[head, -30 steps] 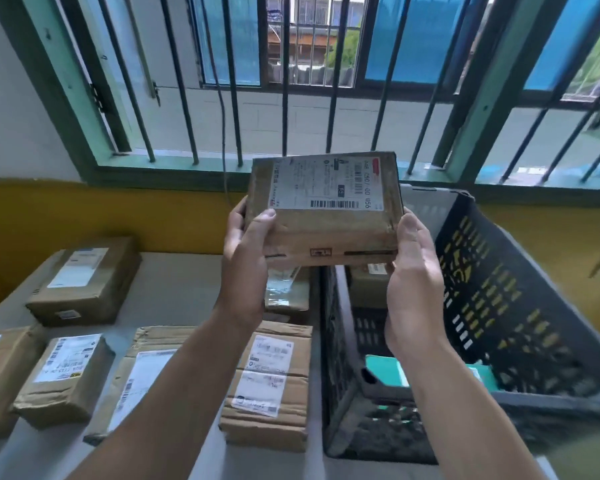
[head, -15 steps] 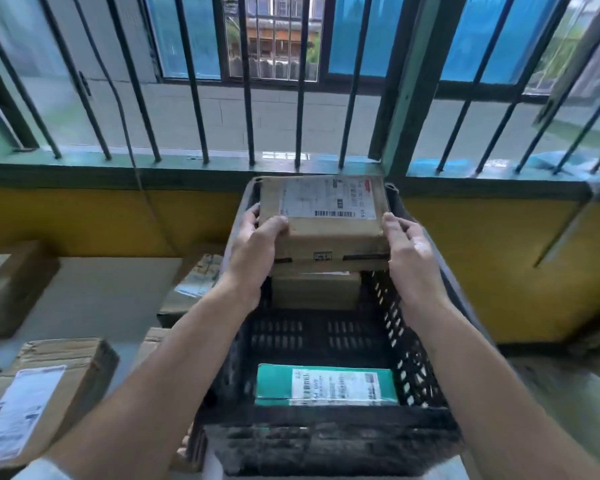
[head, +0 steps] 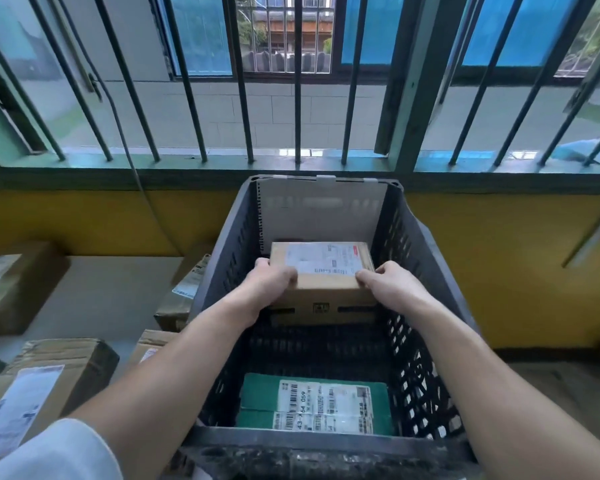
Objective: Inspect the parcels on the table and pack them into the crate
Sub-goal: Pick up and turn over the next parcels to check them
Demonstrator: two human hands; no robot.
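A brown cardboard parcel [head: 326,282] with a white shipping label on top sits low inside the dark grey slatted crate [head: 426,271], at its far end. My left hand [head: 271,289] grips the parcel's left edge and my right hand [head: 392,285] grips its right edge, thumbs on top. Whatever lies under it is hidden. A green parcel [head: 312,405] with a white label lies flat at the crate's near end.
Several brown labelled parcels lie on the grey table [head: 111,296] left of the crate, among them one [head: 42,382] at the near left and another [head: 184,292] against the crate wall. A barred window [head: 298,98] and a yellow wall [head: 499,265] stand behind.
Both hands have carried the brown parcel from chest height down into the far end of the crate. The view has swung right, centring on the crate.
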